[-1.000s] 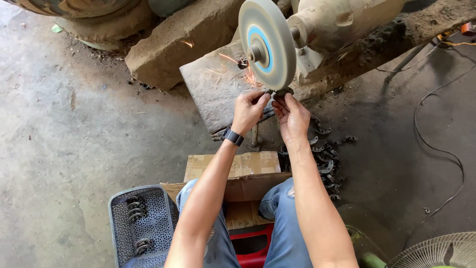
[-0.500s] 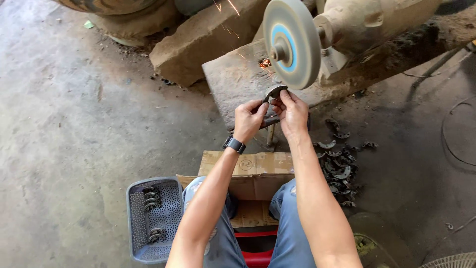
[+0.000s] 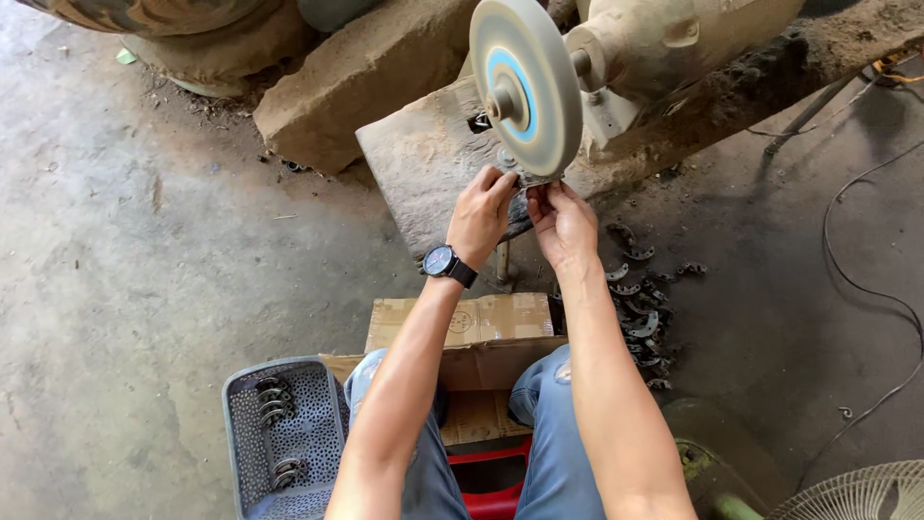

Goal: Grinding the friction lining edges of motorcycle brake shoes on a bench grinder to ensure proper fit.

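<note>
A grey grinding wheel (image 3: 525, 82) with a blue ring spins on a dusty motor (image 3: 664, 43). Just below its rim, my left hand (image 3: 481, 217) and my right hand (image 3: 561, 221) together pinch a small curved metal piece (image 3: 527, 183) against the wheel. The piece is mostly hidden by my fingers. A dark watch (image 3: 446, 262) sits on my left wrist. No sparks show at the wheel.
A pile of curved metal pieces (image 3: 645, 308) lies on the floor to my right. A grey perforated basket (image 3: 284, 438) with a few pieces stands at my left knee. A cardboard box (image 3: 472, 327) sits between my knees. Stone block (image 3: 356, 82), cable (image 3: 866, 289), fan guard (image 3: 857, 496).
The sparks seen a second ago have stopped. My hands stay together under the wheel with the piece; the view has shifted slightly.
</note>
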